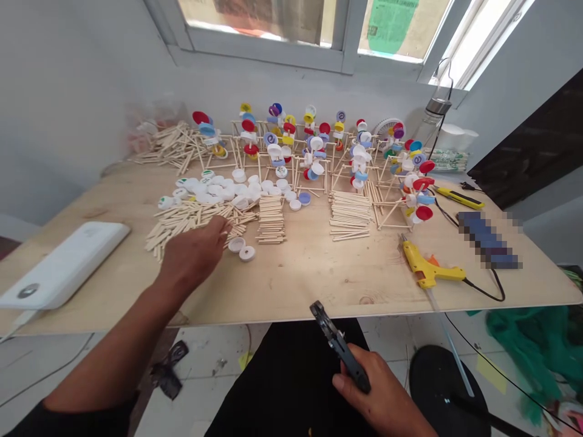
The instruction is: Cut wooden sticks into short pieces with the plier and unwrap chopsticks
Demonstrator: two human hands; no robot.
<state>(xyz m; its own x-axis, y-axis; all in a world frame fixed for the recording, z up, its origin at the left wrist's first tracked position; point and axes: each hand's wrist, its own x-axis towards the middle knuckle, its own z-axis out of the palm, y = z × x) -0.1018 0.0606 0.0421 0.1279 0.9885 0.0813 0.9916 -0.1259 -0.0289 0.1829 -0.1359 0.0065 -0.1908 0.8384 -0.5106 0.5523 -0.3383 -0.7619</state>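
My left hand (195,254) is over the right side of a loose pile of short wooden sticks (175,227). Its fingers are curled together, and their tips are mostly hidden, so whatever they grip does not show. Two white bottle caps (246,254) lie just to its right, and beyond them is a neat stack of sticks (272,220). My right hand (371,388) is low in front of the table edge, wrapped around the dark handles of a pair of pliers (337,343). The jaws of the pliers point up and left toward the table.
White caps (228,189) lie behind the loose sticks. Stick frames with coloured caps (314,161) line the back. Another stick stack (350,215), a yellow glue gun (428,267), a yellow cutter knife (459,197) and a phone-like pixelated object (487,240) are rightward; a white power bank (68,264) is left.
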